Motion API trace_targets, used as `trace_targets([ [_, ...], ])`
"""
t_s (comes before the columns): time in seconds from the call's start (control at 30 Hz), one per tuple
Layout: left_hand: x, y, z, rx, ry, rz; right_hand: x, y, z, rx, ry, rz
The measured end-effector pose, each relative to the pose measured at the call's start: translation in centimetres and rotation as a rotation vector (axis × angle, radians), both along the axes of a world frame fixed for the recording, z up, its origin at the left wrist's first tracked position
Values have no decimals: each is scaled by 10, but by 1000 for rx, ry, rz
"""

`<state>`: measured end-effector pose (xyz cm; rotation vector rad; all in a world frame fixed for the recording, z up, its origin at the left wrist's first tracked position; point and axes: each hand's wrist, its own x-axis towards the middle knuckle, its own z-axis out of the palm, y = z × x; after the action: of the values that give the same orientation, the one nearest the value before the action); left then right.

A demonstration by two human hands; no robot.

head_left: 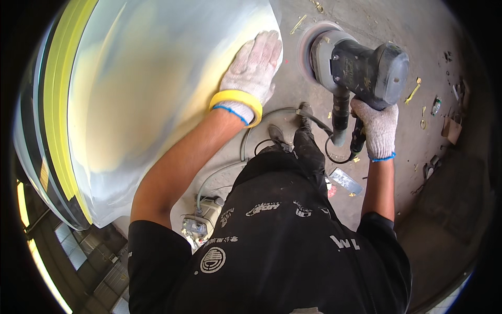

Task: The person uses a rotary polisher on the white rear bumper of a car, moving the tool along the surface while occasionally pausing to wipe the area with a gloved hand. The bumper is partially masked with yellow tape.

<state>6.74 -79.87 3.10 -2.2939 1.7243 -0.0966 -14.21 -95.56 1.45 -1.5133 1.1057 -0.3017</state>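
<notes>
A car body panel [157, 63] fills the left of the view, pale grey with large cream sanded patches. Flat on its right edge lies my left hand [253, 65], in a white knit glove with fingers stretched out. Around that wrist hangs a roll of yellow masking tape [236, 95]. My right hand [377, 125], gloved too, is wrapped round the handle of a black and grey disc sander [361, 65]. The sander is held apart from the panel, its round pad turned toward it. A hose and a cable run from the sander.
Yellow-green masking tape [58, 104] borders the panel's left side. A grey hose [244, 137] loops over the floor to a boxy dust extractor or similar machine [204, 217]. Tape scraps [413, 91], a green bottle [436, 105] and a flat sheet [345, 181] lie on the concrete.
</notes>
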Motion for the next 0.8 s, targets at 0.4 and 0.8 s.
trace_targets([
  [0.4,-24,149,4,-21,-44,-90,-3,71,0,-26,-104,150],
  [0.8,-35,179,0,-194,98,-84,6,82,-9,-339,81,470],
])
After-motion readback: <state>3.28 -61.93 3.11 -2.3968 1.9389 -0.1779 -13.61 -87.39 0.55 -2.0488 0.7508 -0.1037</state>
